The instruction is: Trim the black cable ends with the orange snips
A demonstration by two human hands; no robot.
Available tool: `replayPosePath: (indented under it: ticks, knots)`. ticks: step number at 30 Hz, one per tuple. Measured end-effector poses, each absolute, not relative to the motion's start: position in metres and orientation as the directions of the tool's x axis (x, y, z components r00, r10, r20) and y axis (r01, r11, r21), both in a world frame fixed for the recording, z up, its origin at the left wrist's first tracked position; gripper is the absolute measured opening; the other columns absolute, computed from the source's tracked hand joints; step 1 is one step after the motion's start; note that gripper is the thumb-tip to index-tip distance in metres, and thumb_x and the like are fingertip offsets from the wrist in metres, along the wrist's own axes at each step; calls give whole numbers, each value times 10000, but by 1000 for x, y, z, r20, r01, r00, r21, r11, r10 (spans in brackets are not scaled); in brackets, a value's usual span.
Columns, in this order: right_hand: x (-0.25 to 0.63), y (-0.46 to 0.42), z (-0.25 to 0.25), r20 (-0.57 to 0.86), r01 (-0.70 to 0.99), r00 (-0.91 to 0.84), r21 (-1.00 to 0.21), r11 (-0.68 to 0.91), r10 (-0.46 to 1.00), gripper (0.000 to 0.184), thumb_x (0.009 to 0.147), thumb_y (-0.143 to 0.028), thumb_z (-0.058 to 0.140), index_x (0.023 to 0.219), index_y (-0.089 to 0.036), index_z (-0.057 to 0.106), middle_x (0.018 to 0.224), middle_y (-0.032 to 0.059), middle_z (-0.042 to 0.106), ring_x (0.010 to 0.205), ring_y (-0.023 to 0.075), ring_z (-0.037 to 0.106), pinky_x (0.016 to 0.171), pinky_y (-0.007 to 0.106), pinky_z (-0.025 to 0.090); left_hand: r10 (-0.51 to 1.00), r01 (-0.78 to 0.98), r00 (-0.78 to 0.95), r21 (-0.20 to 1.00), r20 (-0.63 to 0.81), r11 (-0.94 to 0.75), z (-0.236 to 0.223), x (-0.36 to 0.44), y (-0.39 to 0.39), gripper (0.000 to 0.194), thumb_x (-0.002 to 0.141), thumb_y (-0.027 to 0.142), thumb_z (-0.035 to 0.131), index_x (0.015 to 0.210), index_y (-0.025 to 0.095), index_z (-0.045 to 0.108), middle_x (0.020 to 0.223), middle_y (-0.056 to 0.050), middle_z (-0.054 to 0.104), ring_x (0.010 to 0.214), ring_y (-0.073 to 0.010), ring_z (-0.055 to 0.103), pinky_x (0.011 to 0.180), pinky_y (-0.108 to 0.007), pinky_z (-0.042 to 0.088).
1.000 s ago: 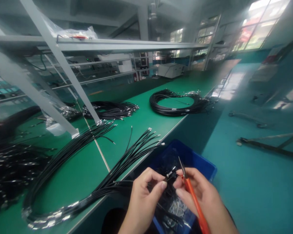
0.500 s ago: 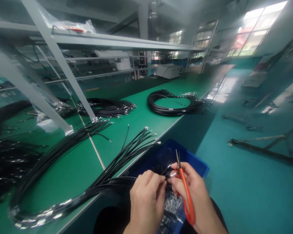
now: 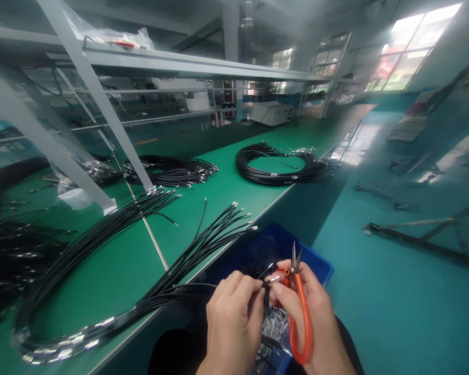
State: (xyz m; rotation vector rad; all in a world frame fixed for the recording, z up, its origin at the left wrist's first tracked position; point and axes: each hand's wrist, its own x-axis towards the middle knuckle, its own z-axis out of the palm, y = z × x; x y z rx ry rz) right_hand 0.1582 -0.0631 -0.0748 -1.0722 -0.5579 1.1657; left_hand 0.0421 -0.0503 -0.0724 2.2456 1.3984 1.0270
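Note:
My left hand (image 3: 234, 312) pinches a black cable near its silvery end, over a blue bin (image 3: 316, 260). Around the orange handle of a pair of scissors (image 3: 301, 317) my right hand (image 3: 316, 307) is closed; the blades point up and stand slightly apart. The right thumb and fingertips are close to the cable end (image 3: 273, 279), and whether they touch it I cannot tell. A bundle of black cables (image 3: 148, 297) runs from the green bench to the left hand. Pale scraps (image 3: 275, 325) lie in the bin below the hands.
On the green bench (image 3: 203, 229) lie a coiled cable bundle (image 3: 273, 177) at the back and another bundle (image 3: 172, 172) near the shelf post (image 3: 97, 99). More cables (image 3: 19, 265) are heaped at left. A grey box (image 3: 269, 113) stands farther off.
The scissors have turned in my right hand: their tips have shifted right and the blades now show apart. My left hand has barely moved and keeps its pinch.

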Motion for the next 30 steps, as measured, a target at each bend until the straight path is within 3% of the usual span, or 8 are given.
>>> replayPosePath:
  ticks: [12, 17, 20, 22, 26, 30]
  knots:
    - [152, -65, -76, -161, -485, 334, -874, 23, 929, 318, 655, -249, 748, 886, -248, 530, 677, -53, 606, 553, 115, 552, 564, 244, 460, 937, 505, 211, 790, 279, -349, -65, 41, -49, 172, 812, 177, 542, 661, 197, 623, 654, -10, 573, 590, -147, 542, 545, -228, 377]
    - [154, -66, -80, -136, -466, 313, -884, 27, 940, 311, 636, -247, 756, 879, -237, 561, 675, -38, 624, 547, 117, 553, 553, 244, 455, 968, 259, 239, 957, 69, -132, -65, 35, -43, 166, 785, 213, 590, 625, 169, 592, 642, 5, 567, 611, -136, 507, 588, -223, 377]
    - [164, -69, -81, -143, -413, 265, -911, -22, 954, 346, 624, -254, 782, 910, -219, 590, 740, 1, 668, 655, 143, 592, 622, 253, 463, 962, 93, 268, 995, -54, 30, -67, 28, -35, 187, 765, 273, 626, 635, 152, 570, 604, 25, 511, 590, -118, 439, 570, -215, 345]
    - [174, -72, -79, -166, -385, 154, -918, -95, 974, 353, 619, -253, 791, 918, -209, 608, 773, 22, 686, 670, 138, 590, 622, 240, 449, 954, 29, 290, 997, -77, 72, -68, 23, -31, 187, 758, 281, 635, 647, 143, 575, 591, 33, 486, 575, -106, 395, 557, -209, 317]
    - [193, -80, -72, -224, -378, -280, -868, -322, 934, 367, 630, -325, 744, 942, -181, 617, 779, 62, 694, 495, 97, 509, 476, 221, 367, 943, -58, 324, 994, -74, 98, -66, 16, -28, 148, 764, 256, 630, 683, 137, 593, 624, 25, 502, 610, -109, 392, 586, -211, 314]
    - [200, -87, -63, -337, -275, -405, -841, -465, 850, 324, 691, -277, 626, 993, -162, 596, 814, 88, 699, 520, 105, 492, 490, 231, 328, 927, -133, 370, 984, -60, 116, -63, 14, -29, 126, 765, 230, 627, 688, 134, 599, 630, 21, 511, 617, -108, 395, 601, -210, 320]
